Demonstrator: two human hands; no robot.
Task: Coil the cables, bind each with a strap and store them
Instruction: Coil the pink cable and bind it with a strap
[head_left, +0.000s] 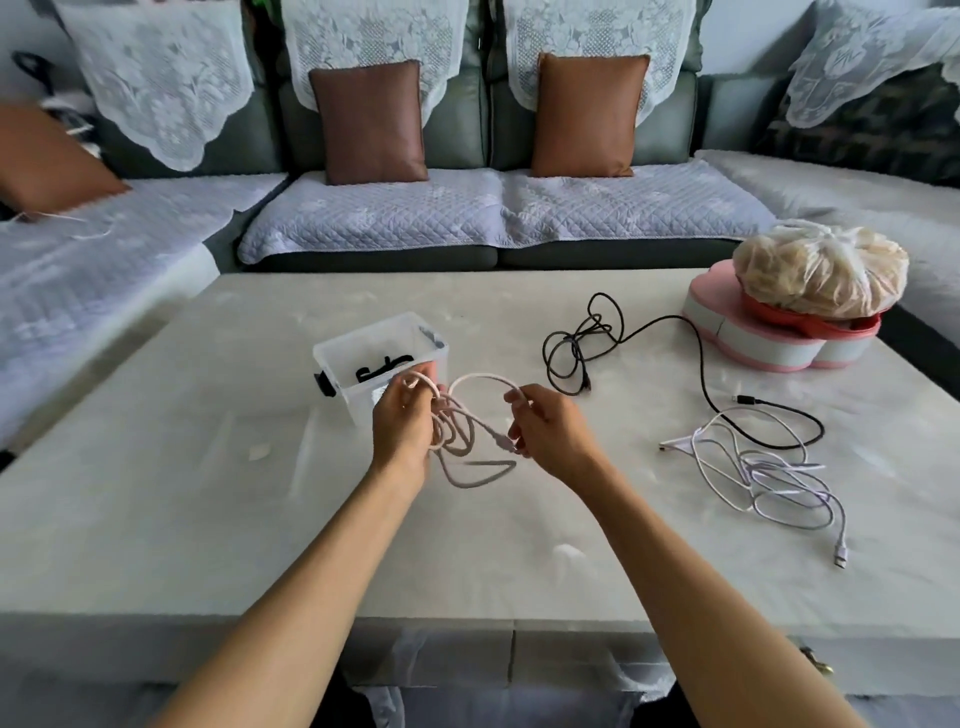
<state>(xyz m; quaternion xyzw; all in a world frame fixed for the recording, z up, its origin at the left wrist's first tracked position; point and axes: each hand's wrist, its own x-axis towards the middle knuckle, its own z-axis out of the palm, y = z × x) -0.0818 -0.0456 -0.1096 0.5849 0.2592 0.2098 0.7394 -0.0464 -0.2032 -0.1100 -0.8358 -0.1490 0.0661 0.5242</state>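
Note:
A pale pink cable (470, 457) hangs in loose loops between my hands above the marble table (156, 519). My left hand (402, 421) grips a bunch of its loops. My right hand (540, 423) pinches the strand near the plug end. Just behind my left hand stands a clear plastic box (382, 358) with black straps (382, 366) inside. A tangled black cable (587, 345) lies to the right of the box. A white cable (769, 478) lies in a loose heap at the right front.
A pink heart-shaped tin (769, 338) with a tied plastic bag of food (821, 270) on top sits at the table's far right. A sofa with brown cushions (371, 122) runs behind the table. The table's near edge is close to my body.

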